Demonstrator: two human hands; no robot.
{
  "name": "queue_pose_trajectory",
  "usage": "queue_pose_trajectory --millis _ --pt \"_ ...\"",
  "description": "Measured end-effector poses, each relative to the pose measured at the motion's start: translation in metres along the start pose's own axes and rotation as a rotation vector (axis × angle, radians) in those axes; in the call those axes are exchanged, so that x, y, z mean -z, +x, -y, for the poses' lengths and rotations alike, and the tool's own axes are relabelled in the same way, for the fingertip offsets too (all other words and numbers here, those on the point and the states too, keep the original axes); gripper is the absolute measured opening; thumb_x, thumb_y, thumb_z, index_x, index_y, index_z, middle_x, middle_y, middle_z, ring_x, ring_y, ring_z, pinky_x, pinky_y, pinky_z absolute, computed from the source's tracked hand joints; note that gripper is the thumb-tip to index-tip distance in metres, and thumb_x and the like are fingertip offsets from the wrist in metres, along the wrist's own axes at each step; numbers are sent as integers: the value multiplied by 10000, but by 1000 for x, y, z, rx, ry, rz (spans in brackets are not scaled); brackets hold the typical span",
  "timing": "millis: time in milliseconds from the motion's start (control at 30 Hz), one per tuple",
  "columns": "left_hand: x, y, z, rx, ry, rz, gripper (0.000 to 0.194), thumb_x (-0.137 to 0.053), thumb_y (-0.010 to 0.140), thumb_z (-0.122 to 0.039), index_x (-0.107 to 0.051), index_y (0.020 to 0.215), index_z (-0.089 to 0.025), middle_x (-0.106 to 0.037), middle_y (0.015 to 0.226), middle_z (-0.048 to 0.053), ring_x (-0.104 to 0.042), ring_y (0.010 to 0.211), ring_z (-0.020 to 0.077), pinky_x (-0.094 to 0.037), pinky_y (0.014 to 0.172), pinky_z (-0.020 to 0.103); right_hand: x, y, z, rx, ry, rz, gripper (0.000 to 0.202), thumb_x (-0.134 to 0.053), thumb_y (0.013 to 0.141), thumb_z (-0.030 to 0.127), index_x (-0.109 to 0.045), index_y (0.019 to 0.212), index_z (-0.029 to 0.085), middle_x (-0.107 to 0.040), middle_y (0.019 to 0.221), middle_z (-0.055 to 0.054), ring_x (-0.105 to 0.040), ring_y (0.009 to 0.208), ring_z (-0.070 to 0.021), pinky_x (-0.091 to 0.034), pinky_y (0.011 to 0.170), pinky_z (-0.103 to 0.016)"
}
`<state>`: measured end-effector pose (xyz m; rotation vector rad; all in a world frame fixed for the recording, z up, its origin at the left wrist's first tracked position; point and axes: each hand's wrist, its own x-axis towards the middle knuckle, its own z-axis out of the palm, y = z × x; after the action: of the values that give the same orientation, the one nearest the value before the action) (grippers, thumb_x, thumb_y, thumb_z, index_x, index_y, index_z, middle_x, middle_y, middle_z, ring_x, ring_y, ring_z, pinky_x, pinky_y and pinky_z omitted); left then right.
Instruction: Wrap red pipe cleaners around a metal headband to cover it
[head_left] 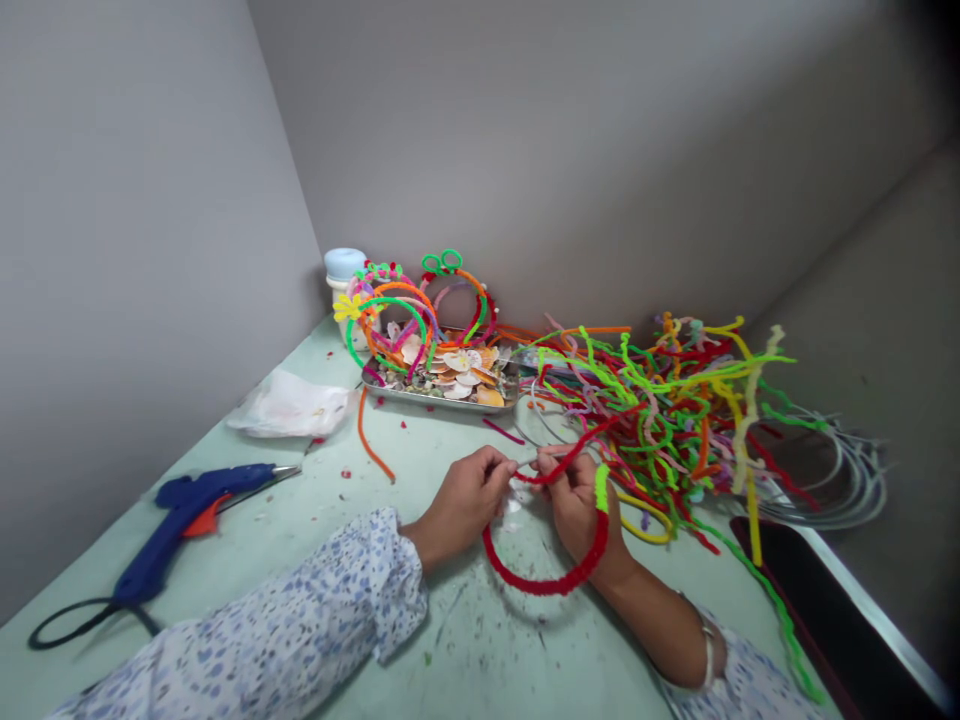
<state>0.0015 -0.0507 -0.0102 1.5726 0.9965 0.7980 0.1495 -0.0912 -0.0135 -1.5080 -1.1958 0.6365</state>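
Observation:
Between my hands is a hoop-shaped headband (pixel 547 587), wound in fuzzy red with a lime-green stretch at its right side. My left hand (pixel 463 508) pinches the headband near its far end, where a short grey bare part shows. A red pipe cleaner (pixel 600 433) runs from my left fingertips past my right hand (pixel 583 512), its loose end pointing up and right. The fingers of my right hand are closed around this red pipe cleaner beside the bare part; the exact hold is partly hidden.
A tangled heap of coloured pipe cleaners (pixel 660 410) lies at right, by coiled wire hoops (pixel 862 480) and a dark flat device (pixel 817 610). Behind stand a metal tray (pixel 450 404) of shells, decorated headbands (pixel 394 290) and a lidded container (pixel 346 264). A blue glue gun (pixel 176 530) and plastic bag (pixel 289 405) lie left.

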Motion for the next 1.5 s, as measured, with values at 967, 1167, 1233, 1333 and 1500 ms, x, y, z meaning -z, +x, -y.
queue_pose_trajectory --millis 967,1167,1233,1333,1500 --pt "-1 -2 -4 -35 93 -63 242 -437 873 -376 -522 751 -185 -500 567 -35 -444 500 99 -325 500 208 -4 2 -7 42 209 80 213 -509 857 349 -580 981 191 -638 972 -73 -586 668 -155 -471 570 -276" --pt "-2 0 0 -20 42 -96 237 -447 869 -379 -531 759 -186 -505 543 -38 -456 490 101 -343 503 210 -6 6 -21 -12 300 255 268 -560 733 208 -570 1001 199 -640 889 -33 -576 603 -128 -475 569 -263" --pt "-2 1 2 -18 15 -106 236 -455 866 -380 -538 764 -184 -507 539 -38 -459 490 102 -349 503 211 -5 5 -20 -10 283 335 311 -561 716 188 -562 1027 201 -640 868 -28 -583 617 -134 -487 592 -271" --pt "-2 2 4 -25 -52 -118 232 -472 860 -387 -545 785 -180 -514 557 -38 -464 492 98 -365 506 210 -5 3 -11 8 232 423 332 -585 727 194 -547 1057 202 -646 854 -28 -611 687 -155 -500 636 -278" --pt "-3 0 2 -21 -151 -78 259 -491 853 -421 -541 796 -173 -515 544 -40 -469 483 98 -362 479 205 -6 3 0 4 179 406 252 -592 795 333 -576 1000 187 -666 790 -27 -614 643 -152 -478 551 -250"
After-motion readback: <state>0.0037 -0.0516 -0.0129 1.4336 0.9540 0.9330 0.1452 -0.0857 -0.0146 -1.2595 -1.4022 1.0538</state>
